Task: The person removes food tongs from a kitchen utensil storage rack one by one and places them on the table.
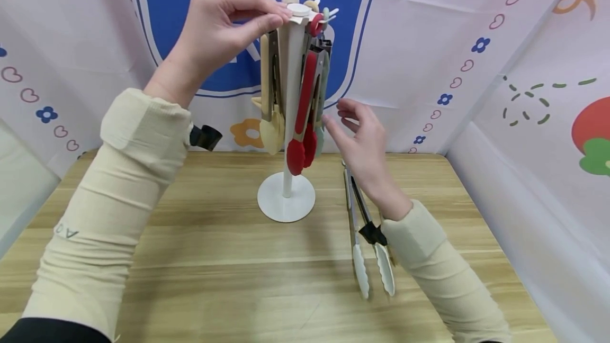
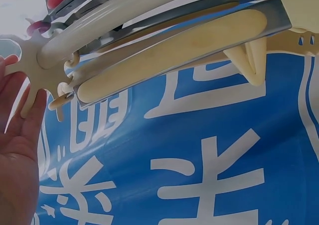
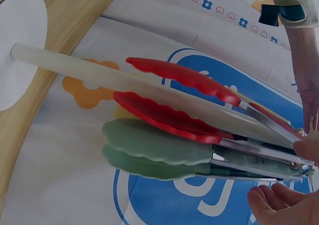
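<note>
A white utensil stand [image 1: 286, 205] with a round base, a tall pole and a hooked top stands upright on the table. My left hand [image 1: 224, 25] pinches the stand's top edge between thumb and fingers. From its hooks hang red tongs [image 1: 305, 94], pale green tongs [image 3: 157, 141] and cream-yellow tongs [image 1: 270, 134]. On the right of the hanging tongs, my right hand [image 1: 364, 139] is raised with loosely bent fingers and holds nothing. In the right wrist view its thumb and fingertips are close to the handles of the red and green tongs.
Silver tongs with white scalloped tips [image 1: 360, 271] lie spread on the wooden table [image 1: 205, 258], below my right forearm. A printed cloth [image 1: 405, 57] hangs right behind the stand, and more cloth rises along both sides of the table.
</note>
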Demonstrator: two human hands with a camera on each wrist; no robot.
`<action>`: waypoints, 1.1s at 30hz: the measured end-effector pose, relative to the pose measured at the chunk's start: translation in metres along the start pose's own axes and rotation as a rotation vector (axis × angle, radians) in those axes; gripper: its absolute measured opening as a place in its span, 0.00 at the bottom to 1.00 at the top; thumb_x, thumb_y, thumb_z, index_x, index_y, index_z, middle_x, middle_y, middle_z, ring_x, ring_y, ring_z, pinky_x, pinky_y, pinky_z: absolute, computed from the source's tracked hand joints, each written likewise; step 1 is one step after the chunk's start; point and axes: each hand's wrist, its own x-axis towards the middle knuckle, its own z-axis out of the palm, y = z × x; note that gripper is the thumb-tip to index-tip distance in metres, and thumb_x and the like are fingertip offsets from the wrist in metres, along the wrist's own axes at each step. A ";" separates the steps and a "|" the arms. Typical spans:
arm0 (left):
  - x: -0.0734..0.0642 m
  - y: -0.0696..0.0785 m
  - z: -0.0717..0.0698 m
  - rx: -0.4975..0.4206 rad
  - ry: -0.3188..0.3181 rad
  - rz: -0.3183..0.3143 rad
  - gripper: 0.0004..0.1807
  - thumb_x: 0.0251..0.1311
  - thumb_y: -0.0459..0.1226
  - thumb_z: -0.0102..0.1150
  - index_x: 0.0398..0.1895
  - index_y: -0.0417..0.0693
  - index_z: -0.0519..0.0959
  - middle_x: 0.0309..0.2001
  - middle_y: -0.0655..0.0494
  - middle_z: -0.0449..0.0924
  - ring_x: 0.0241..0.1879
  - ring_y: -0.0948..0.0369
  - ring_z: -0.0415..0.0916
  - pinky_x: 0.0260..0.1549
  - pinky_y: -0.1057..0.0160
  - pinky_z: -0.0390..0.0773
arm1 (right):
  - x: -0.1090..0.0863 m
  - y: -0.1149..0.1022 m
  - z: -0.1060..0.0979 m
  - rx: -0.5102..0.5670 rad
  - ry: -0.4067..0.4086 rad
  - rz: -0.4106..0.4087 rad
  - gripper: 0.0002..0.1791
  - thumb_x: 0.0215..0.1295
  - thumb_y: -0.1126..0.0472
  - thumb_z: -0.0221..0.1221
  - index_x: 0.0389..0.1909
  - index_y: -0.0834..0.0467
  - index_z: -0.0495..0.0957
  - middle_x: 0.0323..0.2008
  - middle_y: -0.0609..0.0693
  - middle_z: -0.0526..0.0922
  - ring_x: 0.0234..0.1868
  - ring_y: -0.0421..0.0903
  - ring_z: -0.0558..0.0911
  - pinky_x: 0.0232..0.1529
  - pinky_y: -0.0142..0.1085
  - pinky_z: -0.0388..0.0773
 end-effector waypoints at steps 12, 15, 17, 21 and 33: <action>0.000 0.001 0.001 -0.011 0.006 0.006 0.09 0.57 0.29 0.56 0.40 0.37 0.81 0.42 0.49 0.82 0.45 0.63 0.78 0.48 0.70 0.74 | 0.002 -0.002 0.016 0.030 -0.048 0.035 0.23 0.58 0.57 0.61 0.52 0.65 0.71 0.47 0.55 0.75 0.48 0.46 0.76 0.50 0.33 0.75; 0.000 0.001 0.001 -0.013 0.006 0.000 0.10 0.57 0.29 0.56 0.41 0.37 0.81 0.42 0.49 0.82 0.45 0.63 0.78 0.48 0.70 0.74 | 0.001 -0.001 0.018 0.010 -0.063 0.051 0.24 0.58 0.56 0.61 0.53 0.63 0.71 0.48 0.53 0.75 0.48 0.44 0.76 0.50 0.30 0.75; 0.000 0.001 0.001 -0.015 0.007 -0.003 0.10 0.57 0.29 0.56 0.41 0.37 0.81 0.42 0.49 0.82 0.46 0.63 0.78 0.48 0.70 0.74 | 0.001 -0.001 0.019 0.001 -0.065 0.052 0.24 0.58 0.55 0.61 0.53 0.63 0.71 0.47 0.53 0.75 0.48 0.44 0.76 0.49 0.30 0.74; 0.000 0.001 0.001 -0.016 0.011 -0.008 0.10 0.57 0.29 0.56 0.41 0.37 0.82 0.42 0.49 0.82 0.46 0.63 0.78 0.48 0.70 0.74 | 0.000 -0.001 0.022 0.022 -0.058 0.042 0.23 0.58 0.57 0.61 0.52 0.64 0.71 0.46 0.53 0.76 0.47 0.44 0.77 0.49 0.32 0.75; -0.001 0.000 0.002 -0.015 0.023 0.052 0.09 0.57 0.29 0.57 0.40 0.36 0.81 0.41 0.48 0.82 0.45 0.63 0.78 0.47 0.69 0.75 | -0.003 0.001 0.033 0.032 -0.065 0.066 0.24 0.57 0.59 0.62 0.52 0.64 0.70 0.47 0.54 0.74 0.46 0.45 0.78 0.48 0.34 0.77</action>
